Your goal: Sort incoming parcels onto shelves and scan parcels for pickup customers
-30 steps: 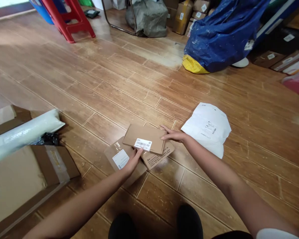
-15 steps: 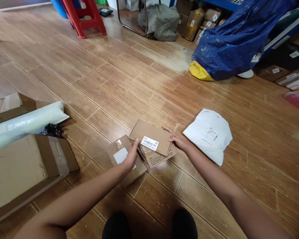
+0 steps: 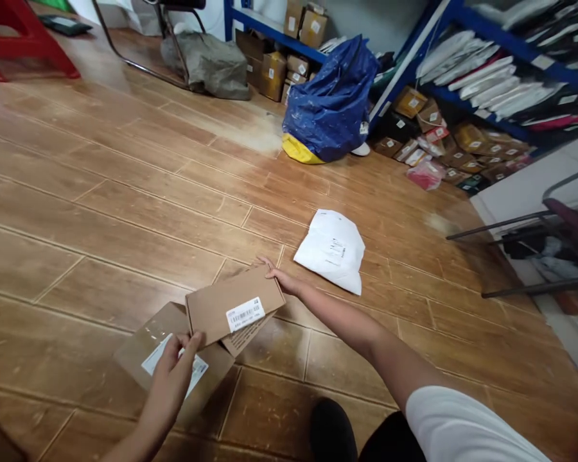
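Observation:
A small brown cardboard box point(image 3: 231, 298) with a white barcode label is between my two hands. My left hand point(image 3: 177, 362) is closed at its near left corner, fingers curled and thumb against the edge. My right hand point(image 3: 280, 277) grips the far right end, with the thumb on top. Just under it, another cardboard piece point(image 3: 250, 333) with printed lines shows in part. Below and to the left lies a larger taped cardboard box point(image 3: 207, 378) with a white label, partly covered by my left hand.
A white mailing bag point(image 3: 332, 250) lies on the wooden floor right of my right hand. Further off are a blue and yellow sack point(image 3: 330, 102), a grey bag point(image 3: 216, 64), a red stool point(image 3: 19, 45) and shelves point(image 3: 501, 106) loaded with parcels. A chair point(image 3: 534, 218) stands at right.
My view has swung to the right, bringing the shelves and chair in. The small box has turned counterclockwise in my hands, its right end now higher. Both hands stay on it.

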A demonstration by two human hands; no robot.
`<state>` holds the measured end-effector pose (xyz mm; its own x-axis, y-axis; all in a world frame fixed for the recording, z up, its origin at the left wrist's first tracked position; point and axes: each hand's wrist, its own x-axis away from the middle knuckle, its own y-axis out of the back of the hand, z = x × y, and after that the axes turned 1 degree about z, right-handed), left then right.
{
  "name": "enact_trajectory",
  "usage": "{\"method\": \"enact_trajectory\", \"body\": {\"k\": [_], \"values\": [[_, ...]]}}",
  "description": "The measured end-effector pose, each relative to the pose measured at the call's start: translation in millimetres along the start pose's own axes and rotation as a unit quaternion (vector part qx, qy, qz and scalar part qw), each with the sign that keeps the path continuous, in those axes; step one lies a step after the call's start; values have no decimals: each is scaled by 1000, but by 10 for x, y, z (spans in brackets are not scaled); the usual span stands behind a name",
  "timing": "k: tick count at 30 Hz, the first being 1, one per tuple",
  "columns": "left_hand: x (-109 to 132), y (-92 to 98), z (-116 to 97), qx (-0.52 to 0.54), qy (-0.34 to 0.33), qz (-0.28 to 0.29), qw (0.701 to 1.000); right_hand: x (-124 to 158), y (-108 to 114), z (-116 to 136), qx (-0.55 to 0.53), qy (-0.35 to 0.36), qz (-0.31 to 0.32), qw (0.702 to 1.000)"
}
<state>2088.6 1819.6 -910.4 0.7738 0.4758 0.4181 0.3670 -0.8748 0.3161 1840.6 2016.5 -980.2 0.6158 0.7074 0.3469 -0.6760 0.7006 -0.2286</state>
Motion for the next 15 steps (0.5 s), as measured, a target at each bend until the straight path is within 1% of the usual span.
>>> {"method": "enact_trajectory", "body": {"k": [1,2,3,4,5,7,8,9,10,11,12,13,15], "values": [[20,-7,8,19,4,22,1000,18,74,-26,59,-11,-59,996],[25,-13,17,43,17,37,998,56,174,-43,120,-25,-132,984],[16,-17,34,73,43,38,996,119,302,-53,175,-39,-208,962],[-7,-22,62,108,89,22,990,208,455,-56,217,-54,-278,934],[-38,-27,105,145,145,-7,979,324,624,-56,243,-67,-332,909],[-104,-39,223,209,263,-76,939,611,972,-54,261,-90,-391,878],[-126,-45,287,230,311,-100,917,760,1127,-57,268,-99,-410,867],[-135,-52,342,247,343,-110,899,892,1259,-64,271,-106,-418,861],[-134,-58,383,267,362,-105,887,994,1361,-76,270,-110,-418,861],[-127,-64,404,294,368,-89,878,1054,1427,-93,265,-110,-410,866],[-122,-70,406,331,361,-63,869,1067,1457,-113,256,-108,-397,875],[-126,-80,390,374,337,-27,864,1035,1446,-136,241,-105,-379,887],[-177,-114,335,446,263,65,853,868,1307,-180,198,-102,-322,920]]}}
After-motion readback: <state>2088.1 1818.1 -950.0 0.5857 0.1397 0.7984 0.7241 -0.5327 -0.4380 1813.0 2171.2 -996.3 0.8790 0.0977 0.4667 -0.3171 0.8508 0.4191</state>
